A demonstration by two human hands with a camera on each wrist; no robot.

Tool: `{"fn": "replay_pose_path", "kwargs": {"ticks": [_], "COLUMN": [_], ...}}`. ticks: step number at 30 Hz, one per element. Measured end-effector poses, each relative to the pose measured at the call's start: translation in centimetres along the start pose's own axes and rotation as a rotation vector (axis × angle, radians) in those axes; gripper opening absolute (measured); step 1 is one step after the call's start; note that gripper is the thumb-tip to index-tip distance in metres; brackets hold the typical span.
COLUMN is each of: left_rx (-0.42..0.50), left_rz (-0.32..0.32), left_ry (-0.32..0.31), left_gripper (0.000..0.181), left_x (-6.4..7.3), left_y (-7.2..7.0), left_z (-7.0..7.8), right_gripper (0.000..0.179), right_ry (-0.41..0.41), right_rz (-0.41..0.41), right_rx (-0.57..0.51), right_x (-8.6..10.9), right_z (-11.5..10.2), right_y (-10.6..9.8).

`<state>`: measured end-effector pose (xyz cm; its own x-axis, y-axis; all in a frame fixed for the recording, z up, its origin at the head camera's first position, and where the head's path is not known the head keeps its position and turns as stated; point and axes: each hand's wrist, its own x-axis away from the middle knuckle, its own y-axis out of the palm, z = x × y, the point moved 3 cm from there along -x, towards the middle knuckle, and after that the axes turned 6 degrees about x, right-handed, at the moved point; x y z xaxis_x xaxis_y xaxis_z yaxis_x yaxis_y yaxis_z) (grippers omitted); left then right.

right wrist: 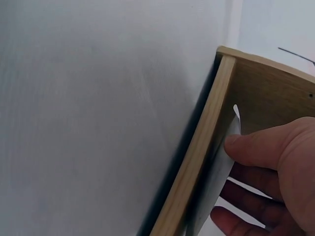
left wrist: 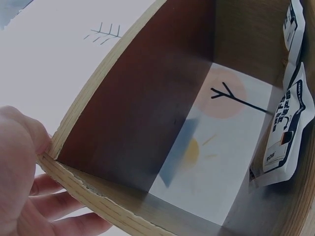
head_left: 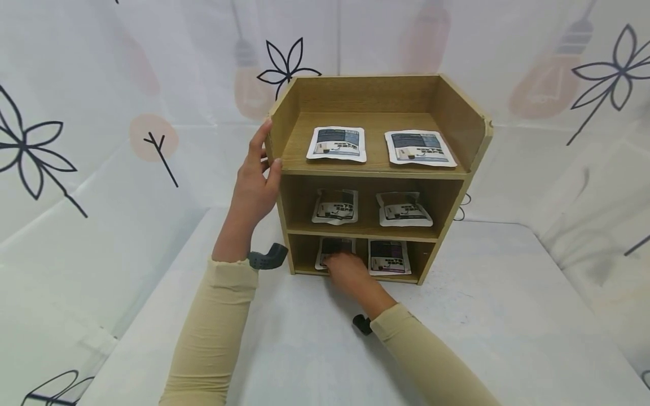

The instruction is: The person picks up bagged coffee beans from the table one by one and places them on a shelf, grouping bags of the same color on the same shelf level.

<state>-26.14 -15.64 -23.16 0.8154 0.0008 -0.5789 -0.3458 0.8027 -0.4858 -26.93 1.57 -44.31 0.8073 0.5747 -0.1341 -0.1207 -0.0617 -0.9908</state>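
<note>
A three-tier wooden shelf (head_left: 376, 175) stands on the white table. My left hand (head_left: 256, 186) holds its upper left side panel, with the thumb on the front edge and the fingers around the outside. My right hand (head_left: 350, 276) reaches into the bottom tier at the left packet (head_left: 336, 246), partly covering it. In the right wrist view, the thumb (right wrist: 246, 147) lies against the white side of this packet (right wrist: 219, 169), and the other fingers bend in beside it. Right next to the hand lies another bottom packet (head_left: 389, 258).
Two flat white-edged packets, left (head_left: 337, 143) and right (head_left: 421, 148), lie on the top tier. The middle tier bears a left packet (head_left: 335, 207) and a right packet (head_left: 404, 209). A patterned white backdrop (head_left: 193, 73) hangs behind the table (head_left: 487, 316).
</note>
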Motion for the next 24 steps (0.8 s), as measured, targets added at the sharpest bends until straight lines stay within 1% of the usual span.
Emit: {"fn": "replay_pose_path", "kwargs": {"ticks": [3, 9, 16, 20, 24], "left_rx": [0.003, -0.001, 0.002, 0.001, 0.002], "left_rz": [0.005, 0.001, 0.004, 0.006, 0.01], "left_ry": [0.012, 0.002, 0.013, 0.014, 0.019], "left_gripper": [0.066, 0.066, 0.066, 0.066, 0.066], "left_x": [0.0, 0.1, 0.1, 0.0, 0.0], "left_y": [0.0, 0.0, 0.1, 0.1, 0.1], "left_z": [0.0, 0.1, 0.1, 0.1, 0.0], "right_gripper": [0.019, 0.022, 0.024, 0.026, 0.029], "right_ry": [0.002, 0.018, 0.035, 0.025, 0.005], "right_rz": [-0.008, -0.036, -0.051, -0.034, 0.005], "right_rx": [-0.012, -0.021, -0.02, -0.005, -0.022], "right_x": [-0.3, -0.7, -0.5, -0.2, 0.3], "right_z": [-0.1, -0.1, 0.0, 0.0, 0.1], "right_y": [0.2, 0.6, 0.5, 0.3, -0.1]}}
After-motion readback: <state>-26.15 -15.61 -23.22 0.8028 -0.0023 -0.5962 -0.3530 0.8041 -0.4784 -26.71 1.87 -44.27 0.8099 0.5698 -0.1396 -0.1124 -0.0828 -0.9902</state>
